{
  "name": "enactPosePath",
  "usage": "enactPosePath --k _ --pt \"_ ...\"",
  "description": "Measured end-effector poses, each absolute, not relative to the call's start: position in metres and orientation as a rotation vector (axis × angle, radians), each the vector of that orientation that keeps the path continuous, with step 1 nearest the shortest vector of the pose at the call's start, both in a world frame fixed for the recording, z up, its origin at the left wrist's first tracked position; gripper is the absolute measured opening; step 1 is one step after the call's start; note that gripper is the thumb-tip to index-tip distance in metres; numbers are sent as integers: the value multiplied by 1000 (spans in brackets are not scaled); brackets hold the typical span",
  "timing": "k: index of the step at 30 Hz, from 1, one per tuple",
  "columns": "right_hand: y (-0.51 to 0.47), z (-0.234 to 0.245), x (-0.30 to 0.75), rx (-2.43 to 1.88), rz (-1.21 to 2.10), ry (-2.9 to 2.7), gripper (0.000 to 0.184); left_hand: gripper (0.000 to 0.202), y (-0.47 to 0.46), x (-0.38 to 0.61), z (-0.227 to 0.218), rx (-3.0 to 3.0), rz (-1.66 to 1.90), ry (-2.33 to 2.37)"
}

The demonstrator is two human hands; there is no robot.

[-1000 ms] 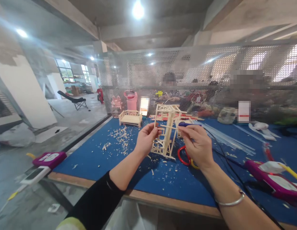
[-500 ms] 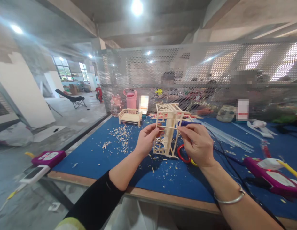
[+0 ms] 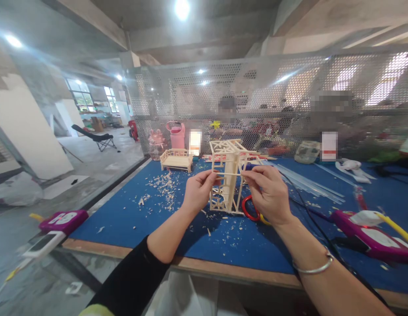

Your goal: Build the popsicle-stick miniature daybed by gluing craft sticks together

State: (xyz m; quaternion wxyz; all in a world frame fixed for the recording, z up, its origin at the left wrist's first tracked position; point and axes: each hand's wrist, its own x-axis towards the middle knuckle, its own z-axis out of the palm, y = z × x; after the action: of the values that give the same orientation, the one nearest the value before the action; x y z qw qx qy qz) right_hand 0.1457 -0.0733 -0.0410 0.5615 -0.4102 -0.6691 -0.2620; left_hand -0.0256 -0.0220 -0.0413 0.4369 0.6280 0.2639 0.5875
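Note:
A thin pale wooden stick (image 3: 229,174) runs level between my two hands, in front of a tall open frame (image 3: 230,193) built of similar sticks. My left hand (image 3: 200,188) pinches the stick's left end between thumb and fingertips. At its right end, my right hand (image 3: 269,193) pinches it the same way. The frame stands upright on the blue table mat (image 3: 177,237); whether the stick touches it I cannot tell. Just below my right hand lie scissors with a red and yellow handle (image 3: 248,210), partly hidden.
Wood chips (image 3: 162,188) litter the mat left of the frame. A small wooden bench model (image 3: 176,160) and a pink cup (image 3: 177,136) stand behind. Clear glue sticks (image 3: 305,182) and a purple power strip (image 3: 371,237) with cables lie to the right. A perforated metal screen (image 3: 190,96) borders the back.
The view has shifted slightly. Both hands keep their pinch on the stick, which has moved a little relative to the frame and now sits level across its front.

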Motion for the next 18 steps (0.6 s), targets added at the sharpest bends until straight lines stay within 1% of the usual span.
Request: enactPosePath --k 8,18 --pt "-73 -42 147 -980 -693 -1592 18 20 -22 -31 -38 1744 1437 724" --pt "-75 -41 145 -1015 -756 -1571 16 16 -25 -32 -33 1756 1415 734"
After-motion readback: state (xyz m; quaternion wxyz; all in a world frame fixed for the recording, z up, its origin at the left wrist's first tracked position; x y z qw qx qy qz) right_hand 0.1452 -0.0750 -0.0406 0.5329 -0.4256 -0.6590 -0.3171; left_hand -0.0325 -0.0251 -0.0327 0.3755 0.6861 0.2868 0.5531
